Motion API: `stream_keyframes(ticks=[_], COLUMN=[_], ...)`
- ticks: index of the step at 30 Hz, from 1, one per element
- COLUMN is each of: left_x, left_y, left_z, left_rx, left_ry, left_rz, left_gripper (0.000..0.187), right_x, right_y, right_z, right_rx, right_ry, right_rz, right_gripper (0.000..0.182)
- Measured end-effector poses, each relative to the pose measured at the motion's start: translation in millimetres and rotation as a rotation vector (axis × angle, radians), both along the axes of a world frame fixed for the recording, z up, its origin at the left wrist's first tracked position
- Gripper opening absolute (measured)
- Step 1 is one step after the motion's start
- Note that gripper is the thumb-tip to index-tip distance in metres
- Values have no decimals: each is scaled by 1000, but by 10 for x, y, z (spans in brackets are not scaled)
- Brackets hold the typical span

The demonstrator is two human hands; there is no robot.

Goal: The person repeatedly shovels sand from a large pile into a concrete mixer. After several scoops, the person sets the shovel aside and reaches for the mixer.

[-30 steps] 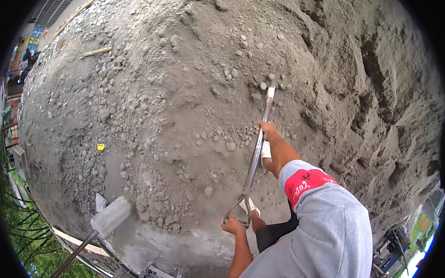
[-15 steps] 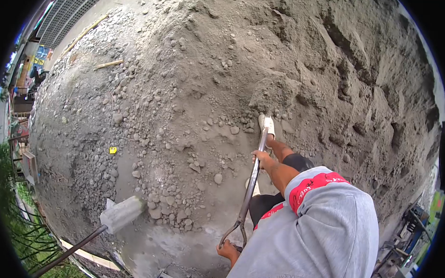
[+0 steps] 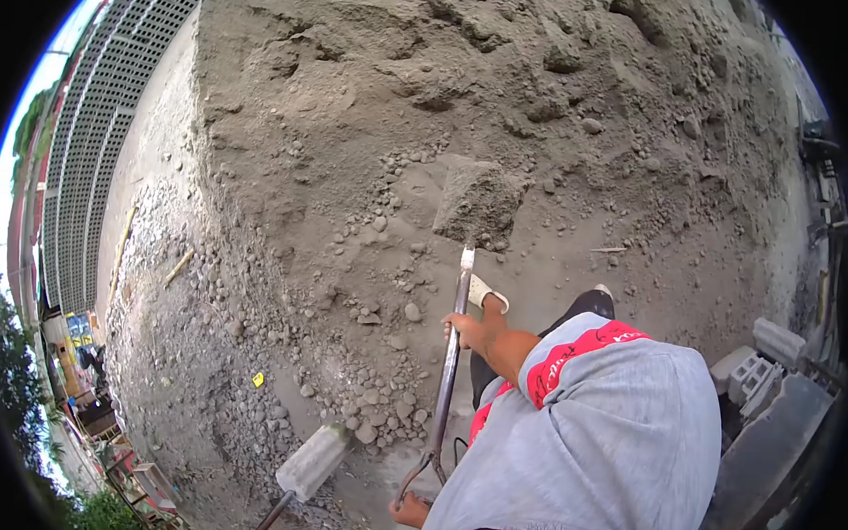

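A long-handled shovel reaches up from the lower middle. Its dusty blade lies at the sand slope, with dark clumped soil on and beside its right part. My right hand is wrapped round the middle of the shaft. At the forked grip end, lower left of my grey shirt, my left hand is closed on the handle; its fingers are partly hidden. One foot in a pale clog stands just right of the shaft.
Loose stones lie left of the shaft. A concrete-covered block on a pole stands at lower left, near a yellow scrap. Hollow blocks are at right, and stacked blocks at upper left. Sand rises ahead.
The view has turned, shifting the ground and block rightward at left. The shovel blade, not distinguishable before, now shows against the sand. Both hands still hold the shovel.
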State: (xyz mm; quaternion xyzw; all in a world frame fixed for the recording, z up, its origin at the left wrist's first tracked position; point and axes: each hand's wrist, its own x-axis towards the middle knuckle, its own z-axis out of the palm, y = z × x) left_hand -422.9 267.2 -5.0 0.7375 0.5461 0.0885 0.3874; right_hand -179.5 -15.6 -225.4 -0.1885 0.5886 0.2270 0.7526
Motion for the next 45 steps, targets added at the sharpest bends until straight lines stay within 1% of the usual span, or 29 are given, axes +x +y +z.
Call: stream_keyframes(ticks=[1, 3, 6, 8, 9, 11, 12, 13, 15, 17, 20, 22, 23, 24, 27, 29, 30, 31, 32, 33, 35, 36, 37, 38, 39, 40, 42, 44, 45], left_x=[95, 59, 73, 182, 186, 274, 156, 131, 80, -148, -806, -1408, -1749, -2093, -2948, -3201, -3269, -3281, -3269, -3237, -3086, -2970, -2804, -2625, -2420, -2201, -1785, -1392, -1249], left_y=[-126, -41, -392, -1186, -1129, -927, -2153, -2696, -3516, -4555, -6107, -6908, -7201, -7412, -7345, -7202, -7110, -7011, -6969, -6959, -6991, -7002, -7025, -7024, -7023, -6999, -6823, -6526, -6351], left_z=[61, -58, -316, -251, -518, -1301, -774, -835, -898, -749, -146, 643, 1160, 1708, 3088, 3408, 3417, 3376, 3258, 3071, 2690, 2542, 2420, 2349, 2220, 2153, 2067, 2049, 2037], left_rx=[210, 258, 308, 276, 254, 277, -85, -123, -515, -710, -1022, -1374, -1438, -1608, -2018, -2259, -2270, -2272, -2163, -2040, -1840, -1725, -1572, -1480, -1496, -1401, -1369, -1358, -1340], left_ry=[39, 46, -92, 32, 16, -216, -5, -16, 10, 28, 46, 64, 133, 293, 491, 608, 636, 656, 649, 632, 635, 609, 605, 605, 574, 513, 391, 268, 197], left_rz=[-96, -248, -595, -607, -680, -1544, -982, -1057, -1087, -1334, -1534, -1650, -1784, -1865, -2175, -2273, -2334, -2398, -2540, -2671, -2793, -2787, -2763, -2677, -2578, -2497, -2274, -2016, -1887], left_gripper=[27, 24, 22, 20, 20, 23, 27, 27, 27, 25, 26, 32, 36, 41, 56, 50, 48, 45, 43, 41, 35, 32, 32, 30, 29, 28, 29, 29, 29], right_x=[-148, -550, -1257, -1669, -1915, -2533, -2850, -3194, -3973, -4841, -6209, -7249, -7598, -7966, -9033, -8613, -9212, -9079, -8847, -8581, -8143, -7793, -7462, -7069, -6624, -6179, -5233, -4500, -4198], right_y=[-112, -438, -1171, -1833, -2154, -2918, -3347, -3736, -4559, -5264, -5960, -6470, -6424, -6497, -6464, -5642, -6166, -6071, -5887, -5778, -5702, -5597, -5624, -5526, -5496, -5543, -5440, -5019, -4768], right_z=[-31, -5, -81, -135, -125, 13, 126, 269, 666, 1320, 2675, 3034, 3550, 3807, 4231, 4433, 3780, 3529, 3337, 2998, 2020, 1637, 1108, 1056, 679, 289, -226, 215, 672], right_rx=[22, 45, -164, -101, -63, -167, -243, -317, -455, -592, -845, -1192, -1293, -1375, -1596, -1767, -1235, -1108, -901, -904, -818, -1003, -985, -635, -640, -402, -177, -206, -118], right_ry=[16, 4, -198, -39, 44, 40, 32, 28, 74, 78, 54, -115, -108, -280, -595, -726, -786, -691, -742, -590, -656, -645, -622, -562, -551, -371, -349, -440, -485], right_rz=[-68, -212, -497, -570, -616, -787, -886, -983, -1101, -1265, -1402, -1505, -1497, -1682, -1757, -1614, -1722, -1827, -1811, -1777, -1762, -1665, -1631, -1564, -1558, -1397, -986, -515, -496], right_gripper=[9, 9, 10, 11, 11, 11, 11, 11, 10, 13, 18, 25, 29, 18, 17, 21, 27, 29, 29, 21, 17, 15, 13, 8, 5, 7, 12, 24, 27])
